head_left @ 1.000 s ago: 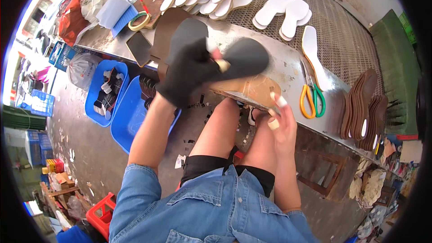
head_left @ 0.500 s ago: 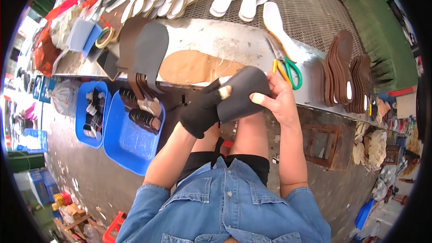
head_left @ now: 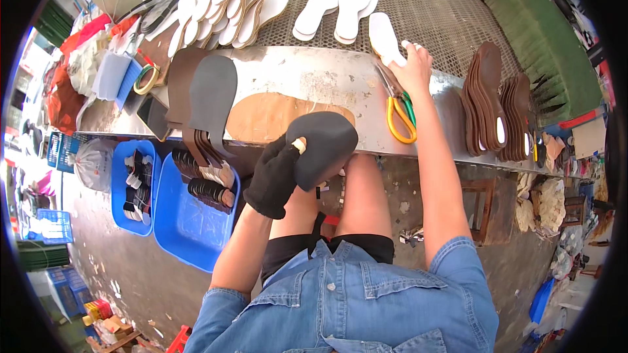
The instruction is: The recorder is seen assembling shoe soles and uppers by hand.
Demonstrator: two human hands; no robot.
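My left hand [head_left: 271, 180], in a black glove with the thumb tip showing, is closed on a dark grey insole [head_left: 327, 147] held over my lap at the table's edge. My bare right hand [head_left: 415, 68] reaches across the table and is closed at the near end of a white insole [head_left: 383, 34], covering that end. Scissors [head_left: 396, 108] with yellow and green handles lie just left of my right forearm, which partly hides them. A tan sole-shaped sheet [head_left: 265, 116] rests on the table behind the grey insole.
White insoles [head_left: 222, 6] are heaped at the far left, with several more [head_left: 320, 10] at the far middle. Brown insoles [head_left: 483, 101] stand stacked at the right. A grey insole [head_left: 214, 91] overhangs the table's front edge. Blue bins [head_left: 196, 222] sit lower left.
My right hand has let go of the dark grey insole and moved away to the white insole. My left hand keeps the grey insole, now lower, further left and flatter.
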